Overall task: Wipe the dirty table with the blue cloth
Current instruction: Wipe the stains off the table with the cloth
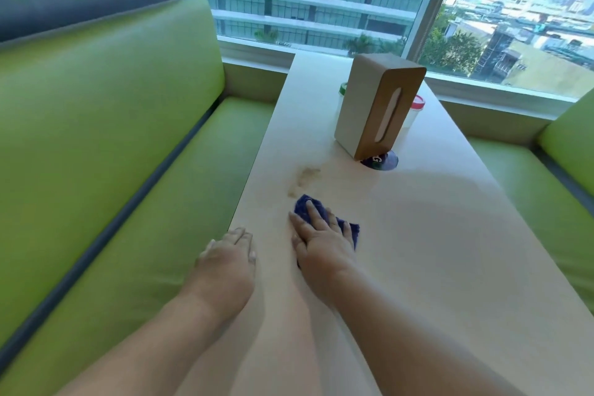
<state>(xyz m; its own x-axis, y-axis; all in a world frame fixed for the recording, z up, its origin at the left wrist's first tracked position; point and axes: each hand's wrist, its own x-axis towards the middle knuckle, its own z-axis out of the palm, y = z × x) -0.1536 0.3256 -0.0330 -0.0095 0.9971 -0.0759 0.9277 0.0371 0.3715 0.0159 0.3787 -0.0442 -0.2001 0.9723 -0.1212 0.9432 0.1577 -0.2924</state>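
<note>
The right hand (321, 244) is lying flat on the cloth (302, 206), fingers straight, pressing it down on the table (434, 235). The cloth is sitting near the table's left edge, and the hand is hiding most of it. A brown stain (305, 178) is showing just past the cloth, toward the far end. The left hand (229, 255) is resting open on the left edge, holding nothing, and it is looking blurry. A wide stretch of tabletop is showing between the cloth and the right edge. A box (369, 106) is standing upright near the far end. It is hiding parts of two cups (414, 112) behind it and part of a dark disc (382, 160) at its foot. The picture is cutting off both arms at the bottom.
</note>
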